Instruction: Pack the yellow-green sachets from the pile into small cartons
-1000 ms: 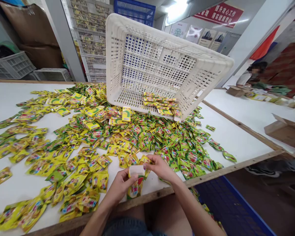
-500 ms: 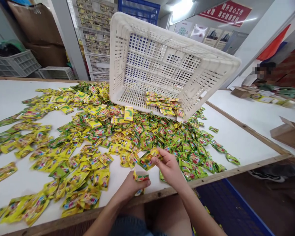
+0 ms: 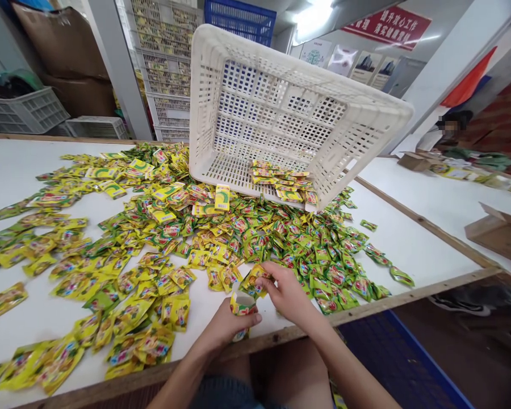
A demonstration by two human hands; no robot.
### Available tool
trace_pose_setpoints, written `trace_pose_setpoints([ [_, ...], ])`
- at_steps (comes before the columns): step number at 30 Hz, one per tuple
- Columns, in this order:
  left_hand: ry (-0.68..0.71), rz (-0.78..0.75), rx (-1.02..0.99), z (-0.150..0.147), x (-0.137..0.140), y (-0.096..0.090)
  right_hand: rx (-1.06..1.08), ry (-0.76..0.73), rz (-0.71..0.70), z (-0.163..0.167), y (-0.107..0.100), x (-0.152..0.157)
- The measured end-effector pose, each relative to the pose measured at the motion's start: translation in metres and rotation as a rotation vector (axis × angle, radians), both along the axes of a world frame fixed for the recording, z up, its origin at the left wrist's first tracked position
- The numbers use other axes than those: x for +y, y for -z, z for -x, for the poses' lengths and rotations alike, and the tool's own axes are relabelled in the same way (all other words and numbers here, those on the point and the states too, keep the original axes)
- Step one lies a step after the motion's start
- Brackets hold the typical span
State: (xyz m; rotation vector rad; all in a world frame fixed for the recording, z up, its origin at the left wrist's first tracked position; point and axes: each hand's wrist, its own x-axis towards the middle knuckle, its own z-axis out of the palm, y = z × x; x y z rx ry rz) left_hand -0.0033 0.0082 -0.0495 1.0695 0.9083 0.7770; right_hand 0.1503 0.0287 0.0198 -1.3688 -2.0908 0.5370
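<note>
Near the table's front edge, my left hand (image 3: 227, 325) is wrapped round a small cardboard box (image 3: 243, 305), whose top end is open and faces up. My right hand (image 3: 283, 291) pinches yellow and green candy packets (image 3: 254, 281) between thumb and fingers. The packets' lower end is at the box's mouth; I cannot tell how far inside it is. Just beyond the hands lies a wide heap of loose packets, yellow ones (image 3: 198, 257) mostly to the left and green ones (image 3: 336, 272) to the right.
A white plastic crate (image 3: 298, 74) lies tipped toward me on the heap, several filled flat boxes (image 3: 281, 180) inside it. Stacked crates (image 3: 166, 68) stand behind. A wooden strip (image 3: 426, 218) edges the table on the right, with an open carton (image 3: 498, 230) beyond. A blue crate (image 3: 392, 363) sits below.
My right hand has moved left and slightly down, bringing the packets to the mouth of the box. My left hand holds the box in nearly the same place.
</note>
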Motion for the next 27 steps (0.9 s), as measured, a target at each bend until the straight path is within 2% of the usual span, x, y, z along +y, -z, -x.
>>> trace_pose_setpoints([
  [6, -0.013, -0.005, -0.03, -0.002, 0.001, 0.008, -0.032, -0.149, 0.002, 0.017, -0.008, 0.004],
  [10, -0.045, -0.002, -0.056, 0.0, 0.001, 0.008, -0.004, -0.167, -0.033, 0.021, -0.002, 0.007],
  [17, -0.031, 0.01, -0.056, -0.001, 0.003, 0.003, -0.03, -0.075, -0.042, 0.013, 0.009, 0.001],
  [23, -0.055, 0.031, -0.039, -0.002, 0.0, 0.002, -0.042, 0.077, -0.038, 0.017, 0.011, -0.002],
  [25, -0.056, 0.016, -0.042, -0.002, 0.0, 0.002, -0.059, 0.028, -0.063, 0.017, 0.01, -0.002],
  [27, -0.063, 0.001, -0.033, -0.002, 0.001, 0.001, -0.094, -0.088, -0.102, 0.018, 0.008, -0.001],
])
